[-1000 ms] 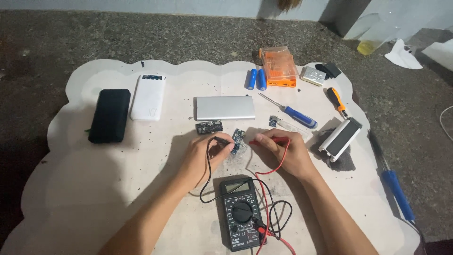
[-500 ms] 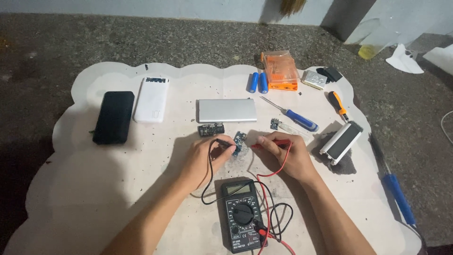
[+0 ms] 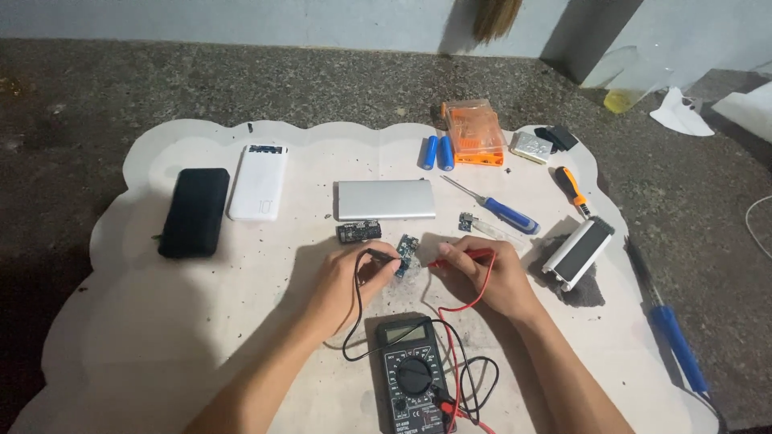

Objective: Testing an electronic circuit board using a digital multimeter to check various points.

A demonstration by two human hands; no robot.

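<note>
Left hand (image 3: 342,283) grip pinching black probe (image 3: 382,255); right hand (image 3: 490,277) grip pinching red probe (image 3: 458,258). Both tips on small circuit board (image 3: 406,251), mid-bench. Multimeter (image 3: 414,378) at near edge.

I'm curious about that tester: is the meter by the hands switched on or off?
Cannot tell. The multimeter lies flat with both leads plugged in, but its grey screen is too small to show any reading.
</note>
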